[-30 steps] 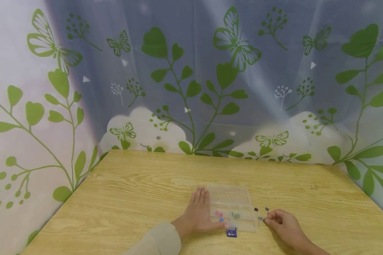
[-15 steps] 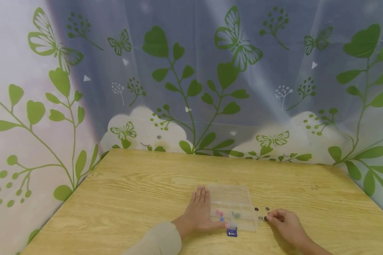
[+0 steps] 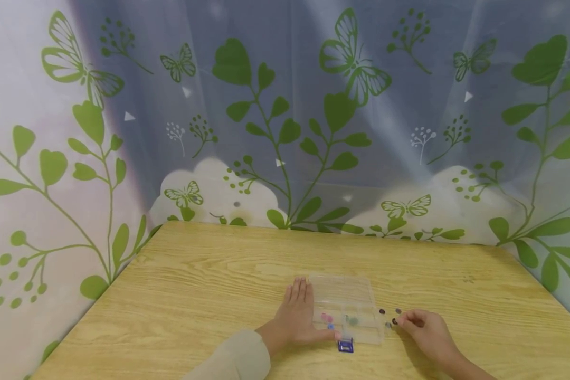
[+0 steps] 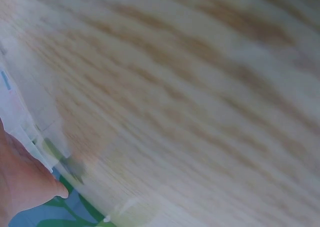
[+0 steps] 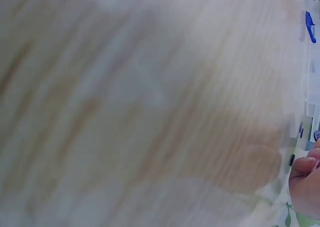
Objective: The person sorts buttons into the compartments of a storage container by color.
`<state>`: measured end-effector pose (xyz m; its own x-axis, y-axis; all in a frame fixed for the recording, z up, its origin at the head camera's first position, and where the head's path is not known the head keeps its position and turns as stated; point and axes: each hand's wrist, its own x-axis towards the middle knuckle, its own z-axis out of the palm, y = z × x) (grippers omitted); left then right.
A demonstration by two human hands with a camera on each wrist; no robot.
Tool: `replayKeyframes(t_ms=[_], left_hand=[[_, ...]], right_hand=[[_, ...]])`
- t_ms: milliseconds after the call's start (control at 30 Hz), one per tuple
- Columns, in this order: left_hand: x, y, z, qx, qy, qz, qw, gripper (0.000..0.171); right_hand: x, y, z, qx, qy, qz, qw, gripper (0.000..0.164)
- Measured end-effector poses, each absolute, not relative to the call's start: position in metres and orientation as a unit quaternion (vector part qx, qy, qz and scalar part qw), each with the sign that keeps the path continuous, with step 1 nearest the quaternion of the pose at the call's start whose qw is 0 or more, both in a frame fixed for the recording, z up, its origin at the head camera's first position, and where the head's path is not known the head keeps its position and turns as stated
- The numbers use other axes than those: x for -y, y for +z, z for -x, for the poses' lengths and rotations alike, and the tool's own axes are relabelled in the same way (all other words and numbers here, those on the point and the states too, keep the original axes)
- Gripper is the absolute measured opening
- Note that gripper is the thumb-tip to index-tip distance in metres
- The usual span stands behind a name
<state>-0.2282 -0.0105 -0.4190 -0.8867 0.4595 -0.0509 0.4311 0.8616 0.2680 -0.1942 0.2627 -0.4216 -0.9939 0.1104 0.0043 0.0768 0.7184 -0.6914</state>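
Observation:
A clear plastic compartment box (image 3: 343,290) lies with its lid folded back on the table. Along its left side my left hand (image 3: 294,319) rests with straight fingers, the thumb stretched across the front edge near a blue clasp (image 3: 345,345). Pink buttons (image 3: 326,317), a blue one and green ones (image 3: 352,320) sit in separate compartments. Right of the box, my right hand (image 3: 425,330) pinches a small dark button (image 3: 395,321) between thumb and forefinger. The held button (image 5: 317,135) shows holes in the right wrist view. Several loose buttons (image 3: 382,311) lie beside those fingertips.
The wood-grain table (image 3: 218,274) stretches around the box to the back and both sides. A patterned curtain (image 3: 285,132) with green leaves and butterflies hangs along its back and side edges.
My right hand has raised the dark button slightly, away from the table's front, at the right of the box. The left hand and the box stay where they were.

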Motion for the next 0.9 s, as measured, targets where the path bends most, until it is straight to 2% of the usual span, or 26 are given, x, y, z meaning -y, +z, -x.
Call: replayKeyframes(t_ms=[533,900], left_hand=[[0.010,-0.420,0.229,-0.962,0.132,-0.230,0.060,0.112],[0.010,-0.421,0.231,-0.962,0.133,-0.230,0.059,0.113]], right_hand=[[-0.249,-0.409,0.196,0.915,0.396,0.056,0.046,0.018],[-0.240,-0.408,0.198,0.907,0.418,0.044,0.039,0.021]])
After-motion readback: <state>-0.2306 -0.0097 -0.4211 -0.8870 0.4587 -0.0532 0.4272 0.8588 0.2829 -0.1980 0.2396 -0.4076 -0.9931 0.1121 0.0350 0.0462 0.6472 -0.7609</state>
